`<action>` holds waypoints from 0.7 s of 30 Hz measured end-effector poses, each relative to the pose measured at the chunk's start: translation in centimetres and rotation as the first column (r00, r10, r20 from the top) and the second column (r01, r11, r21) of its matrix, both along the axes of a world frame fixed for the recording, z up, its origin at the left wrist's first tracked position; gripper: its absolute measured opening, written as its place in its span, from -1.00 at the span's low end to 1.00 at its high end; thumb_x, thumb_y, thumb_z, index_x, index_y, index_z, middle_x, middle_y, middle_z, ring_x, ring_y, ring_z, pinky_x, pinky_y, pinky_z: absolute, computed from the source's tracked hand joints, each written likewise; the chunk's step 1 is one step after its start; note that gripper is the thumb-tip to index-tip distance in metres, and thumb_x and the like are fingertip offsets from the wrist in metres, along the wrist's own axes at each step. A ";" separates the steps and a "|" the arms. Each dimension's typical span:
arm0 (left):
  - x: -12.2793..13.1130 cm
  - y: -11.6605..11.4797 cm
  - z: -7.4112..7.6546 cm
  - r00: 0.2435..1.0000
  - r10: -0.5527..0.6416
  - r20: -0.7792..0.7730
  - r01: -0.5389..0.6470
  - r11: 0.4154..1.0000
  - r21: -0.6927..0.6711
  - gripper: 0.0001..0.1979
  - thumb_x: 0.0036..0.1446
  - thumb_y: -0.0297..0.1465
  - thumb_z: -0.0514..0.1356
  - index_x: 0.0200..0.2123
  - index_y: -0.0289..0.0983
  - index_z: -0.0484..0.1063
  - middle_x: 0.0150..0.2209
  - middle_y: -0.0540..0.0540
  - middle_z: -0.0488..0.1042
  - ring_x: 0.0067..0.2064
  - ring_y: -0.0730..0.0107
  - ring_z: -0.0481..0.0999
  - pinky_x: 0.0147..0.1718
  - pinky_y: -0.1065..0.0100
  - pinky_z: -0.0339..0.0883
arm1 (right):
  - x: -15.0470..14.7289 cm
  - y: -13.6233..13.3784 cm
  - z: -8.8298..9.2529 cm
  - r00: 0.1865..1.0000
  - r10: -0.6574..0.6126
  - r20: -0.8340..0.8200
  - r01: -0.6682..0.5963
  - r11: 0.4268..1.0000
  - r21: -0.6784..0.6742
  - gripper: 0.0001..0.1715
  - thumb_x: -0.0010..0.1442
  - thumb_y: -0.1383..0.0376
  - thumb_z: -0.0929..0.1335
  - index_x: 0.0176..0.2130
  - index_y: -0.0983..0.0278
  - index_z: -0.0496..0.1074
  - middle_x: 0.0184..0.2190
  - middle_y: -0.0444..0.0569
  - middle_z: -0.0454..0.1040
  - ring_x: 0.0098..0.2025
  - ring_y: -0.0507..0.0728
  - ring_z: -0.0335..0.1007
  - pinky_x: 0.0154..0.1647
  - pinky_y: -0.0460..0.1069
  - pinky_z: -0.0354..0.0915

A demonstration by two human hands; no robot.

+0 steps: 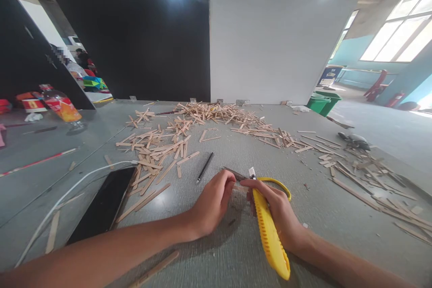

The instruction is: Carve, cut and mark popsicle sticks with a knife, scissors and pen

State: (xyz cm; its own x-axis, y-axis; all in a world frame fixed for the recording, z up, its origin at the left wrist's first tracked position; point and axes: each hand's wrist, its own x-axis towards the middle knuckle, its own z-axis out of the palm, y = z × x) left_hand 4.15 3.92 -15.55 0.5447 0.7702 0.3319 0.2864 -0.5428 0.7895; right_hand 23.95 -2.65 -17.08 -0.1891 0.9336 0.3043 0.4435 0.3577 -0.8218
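Observation:
Held in my right hand (275,202) is a yellow utility knife (268,234), its handle slanting down toward me. Between the two hands shows a short piece of wooden craft stick (240,188). My left hand (212,202) is curled with thumb and fingers pressed together at the stick's left end, which the fingers hide. Just behind the right hand are a yellow loop handle (281,185) and a dark, pointed blade (232,173), apparently scissors, partly covered. A black pen (205,168) lies on the table beyond my left hand.
Many loose craft sticks (216,114) are heaped at the back, left and right of the grey table (232,252). A phone (104,202) with a white cable (67,202) lies left, near a drink bottle (60,103). Black (151,45) and white (270,49) panels stand behind.

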 end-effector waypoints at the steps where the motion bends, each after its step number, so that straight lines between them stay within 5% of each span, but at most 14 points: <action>1: 0.0 0.0 0.1 1.000 0.003 0.004 -0.003 1.000 -0.001 -0.81 0.49 -0.35 -0.05 -0.18 -0.19 0.30 -0.27 -0.01 0.43 -0.24 0.31 0.43 -0.24 0.29 0.28 | 0.0 0.0 0.0 1.000 0.000 0.000 0.000 1.000 0.004 -0.38 0.20 0.47 0.31 0.20 0.11 0.38 -0.28 -0.10 0.44 -0.35 0.11 0.33 -0.39 -0.05 0.22; 21: -0.2 0.0 -0.1 0.997 0.026 0.078 -0.029 0.999 0.030 -0.89 0.43 -0.30 0.11 -0.19 -0.19 0.27 -0.28 -0.01 0.43 -0.26 0.34 0.42 -0.26 0.32 0.30 | 0.0 0.0 0.1 1.000 0.018 0.003 -0.018 1.000 0.022 -0.39 0.21 0.47 0.29 0.21 0.12 0.37 -0.30 -0.09 0.44 -0.35 0.13 0.35 -0.37 -0.03 0.24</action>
